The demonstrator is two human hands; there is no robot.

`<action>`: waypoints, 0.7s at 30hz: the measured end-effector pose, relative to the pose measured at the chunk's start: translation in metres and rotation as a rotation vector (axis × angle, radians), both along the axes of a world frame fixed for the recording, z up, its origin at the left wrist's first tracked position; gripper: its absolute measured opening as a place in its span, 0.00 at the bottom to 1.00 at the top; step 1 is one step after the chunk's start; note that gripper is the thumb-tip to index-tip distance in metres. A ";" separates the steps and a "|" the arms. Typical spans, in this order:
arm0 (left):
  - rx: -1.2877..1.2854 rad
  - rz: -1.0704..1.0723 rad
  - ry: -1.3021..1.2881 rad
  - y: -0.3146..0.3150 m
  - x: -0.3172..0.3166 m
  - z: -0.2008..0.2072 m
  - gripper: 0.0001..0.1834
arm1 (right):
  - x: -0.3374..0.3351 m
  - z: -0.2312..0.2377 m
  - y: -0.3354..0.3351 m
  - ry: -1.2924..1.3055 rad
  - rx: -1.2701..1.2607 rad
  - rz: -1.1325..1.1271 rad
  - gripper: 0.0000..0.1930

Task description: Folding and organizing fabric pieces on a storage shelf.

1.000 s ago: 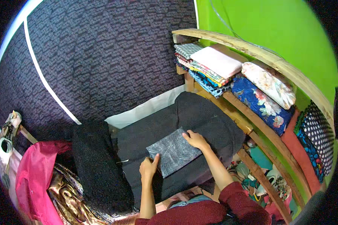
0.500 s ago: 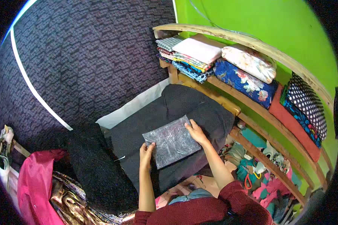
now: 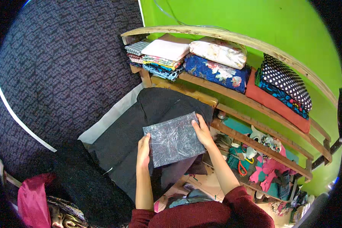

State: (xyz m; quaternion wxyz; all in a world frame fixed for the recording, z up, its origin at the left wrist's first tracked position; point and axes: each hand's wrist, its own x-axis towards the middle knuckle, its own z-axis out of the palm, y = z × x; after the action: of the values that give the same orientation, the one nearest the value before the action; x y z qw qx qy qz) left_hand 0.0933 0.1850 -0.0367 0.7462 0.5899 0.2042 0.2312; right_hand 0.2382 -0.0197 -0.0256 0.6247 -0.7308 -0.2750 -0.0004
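Observation:
Between my hands is a flat, roughly square packet (image 3: 174,140) with a shiny, creased, see-through plastic surface over something dark grey. My left hand (image 3: 143,149) grips its left edge, thumb on top. On the opposite side, my right hand (image 3: 202,130) pinches the upper right edge; the fingers beneath are partly hidden. The packet is held above a broad spread of black cloth (image 3: 119,127), which has a small white mark near its left part.
A wooden shelf (image 3: 231,91) along the green wall bears a stack of folded fabrics (image 3: 165,49), a blue floral fabric (image 3: 216,74) and a polka-dot fabric (image 3: 287,81). Cloth scraps (image 3: 268,167) and red-handled scissors (image 3: 242,168) lie below. Pink satin (image 3: 34,199) hangs at lower left.
The view has turned to the right, so the shelf and fabrics sit further left. Both hands still hold the packet, which is now tilted slightly differently.

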 end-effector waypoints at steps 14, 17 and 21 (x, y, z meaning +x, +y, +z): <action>0.055 0.278 -0.355 0.136 0.074 0.136 0.25 | 0.089 0.182 0.130 0.185 0.077 0.744 0.25; 0.053 0.386 -0.238 0.160 0.091 0.155 0.25 | 0.124 0.188 0.177 -0.010 0.101 0.717 0.25; -0.036 0.283 -0.227 0.207 0.114 0.186 0.26 | 0.165 0.233 0.238 0.135 -0.084 0.480 0.24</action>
State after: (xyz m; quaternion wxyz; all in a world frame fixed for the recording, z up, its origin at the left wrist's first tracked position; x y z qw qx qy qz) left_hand 0.2075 0.3921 0.1494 0.7351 0.5119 0.2038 0.3952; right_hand 0.4030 0.2183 0.2072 0.5930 -0.6684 -0.3978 0.2082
